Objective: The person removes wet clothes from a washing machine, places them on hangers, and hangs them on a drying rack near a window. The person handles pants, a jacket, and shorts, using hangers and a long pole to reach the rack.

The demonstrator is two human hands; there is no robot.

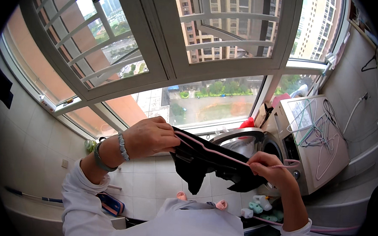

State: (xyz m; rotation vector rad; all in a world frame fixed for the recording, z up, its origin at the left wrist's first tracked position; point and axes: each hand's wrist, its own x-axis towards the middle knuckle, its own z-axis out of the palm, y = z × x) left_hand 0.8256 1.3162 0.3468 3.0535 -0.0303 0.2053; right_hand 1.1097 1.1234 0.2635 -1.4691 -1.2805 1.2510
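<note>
A black garment [192, 167] hangs in front of me above the tiled floor, its lower edge in uneven folds. Along its top runs a pink clothes hanger [213, 151], whose hook sticks out to the right. My left hand [153, 137] grips the left end of the hanger together with the cloth. Near the hook end, my right hand [271, 169] is closed around the hanger and the garment's edge. How far the hanger sits inside the cloth is not clear.
At right stands a front-loading washing machine [332, 164], its round door [237, 137] swung out. Several thin hangers [313, 126] lie tangled on top. Bottles [262, 202] stand on the floor at lower right. A mop handle [35, 196] lies at lower left. Barred windows [227, 38] rise ahead.
</note>
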